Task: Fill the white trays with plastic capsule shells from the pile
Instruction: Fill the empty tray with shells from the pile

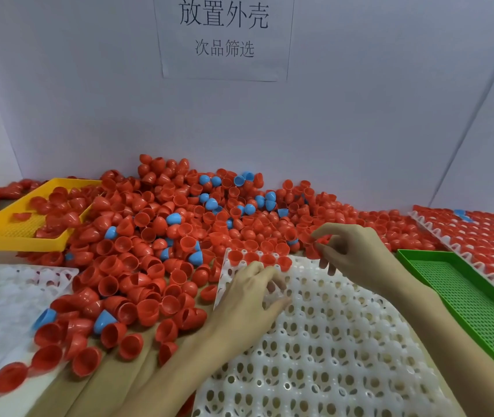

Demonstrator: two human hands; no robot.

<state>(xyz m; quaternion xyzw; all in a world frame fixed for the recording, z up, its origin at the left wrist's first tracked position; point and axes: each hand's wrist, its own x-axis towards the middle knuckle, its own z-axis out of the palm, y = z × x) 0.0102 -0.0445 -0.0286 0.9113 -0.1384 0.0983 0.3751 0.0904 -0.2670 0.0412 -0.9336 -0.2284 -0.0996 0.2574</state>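
Observation:
A large pile of red capsule shells (161,236), with a few blue ones mixed in, covers the table's middle. In front of it lies a white tray (329,341) with rows of round holes; several red shells (257,257) sit in its far row. My left hand (254,293) rests on the tray's far left part, fingers loosely curled, holding nothing that I can see. My right hand (351,251) hovers over the tray's far edge at the pile, thumb and fingers pinching a red shell (317,239).
A yellow tray (14,233) holding red shells sits at the left. A green mesh tray (465,299) lies at the right, beside a white tray full of red shells (480,239). Another white tray (5,284) is at the left front. White board walls stand behind.

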